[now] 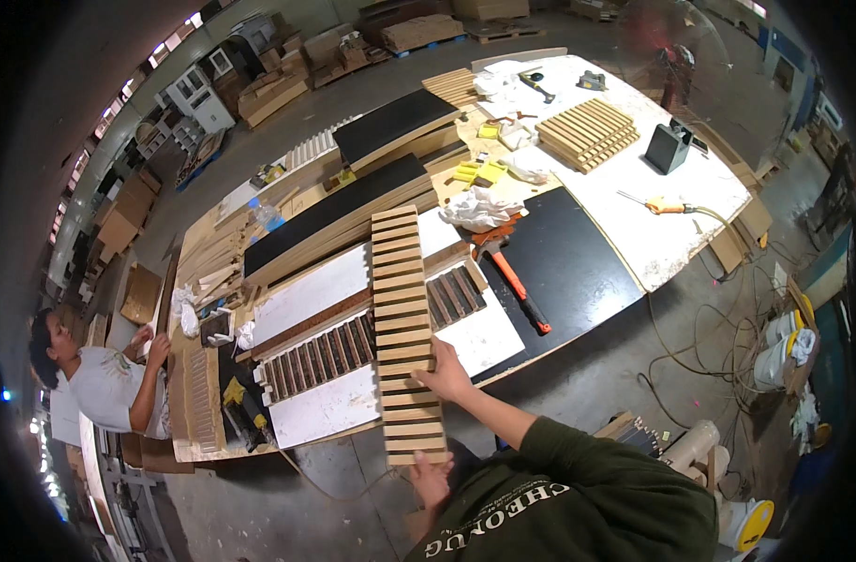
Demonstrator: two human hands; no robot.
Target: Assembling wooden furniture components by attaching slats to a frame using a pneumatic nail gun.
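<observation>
A long slatted wooden panel (406, 318) with light slats and dark gaps is held lengthwise over the table, its near end past the front edge. My right hand (444, 371) grips its right edge, thumb along the side and the other fingers mostly hidden. At the near end, my left hand (431, 480) is closed round the corner. Beneath the panel, crossing it, lies a dark slotted wooden frame (320, 358) on white boards (329, 407). To the right, a hammer (517, 286) with an orange and black handle rests on a black board (578, 258).
Stacked black-topped boards (339, 211) lie beyond the frame. A crumpled white cloth (482, 209), a stack of slatted panels (589, 134) and an orange air gun (667, 204) are on the table. Another person (119, 379) works at the left end. Hoses (681, 347) trail over the floor.
</observation>
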